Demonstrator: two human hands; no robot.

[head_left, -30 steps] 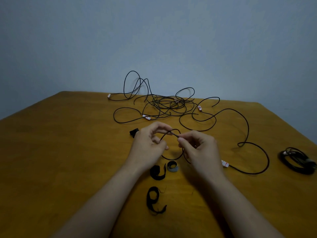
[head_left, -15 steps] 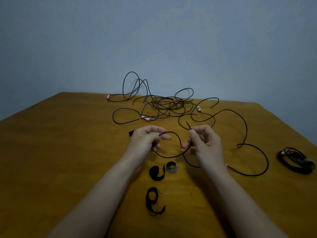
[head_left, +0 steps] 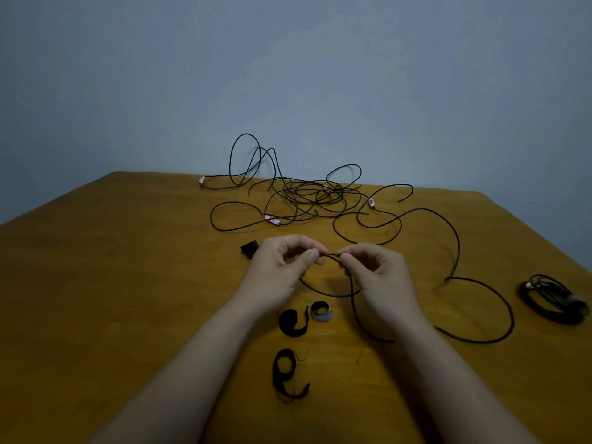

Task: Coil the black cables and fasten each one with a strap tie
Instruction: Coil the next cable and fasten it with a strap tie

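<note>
Orange-brown wooden table [head_left: 96, 283]. At far middle, tangle of black cables [head_left: 314, 197] with small white-and-red tags. To its right, loose black cable [head_left: 458, 243] lying in wide loops. Near right edge, coiled cable bundle [head_left: 552, 299], well apart from the tangle. Near middle: small black piece [head_left: 250, 249]; curled black strap tie [head_left: 293, 322] just beside curled grey strap tie [head_left: 321, 311]; second black strap tie [head_left: 286, 374] closer in, loosely looped.

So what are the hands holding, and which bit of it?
A black cable. The left hand and the right hand each pinch it between thumb and fingers at the top of a small loop, close together.
</note>
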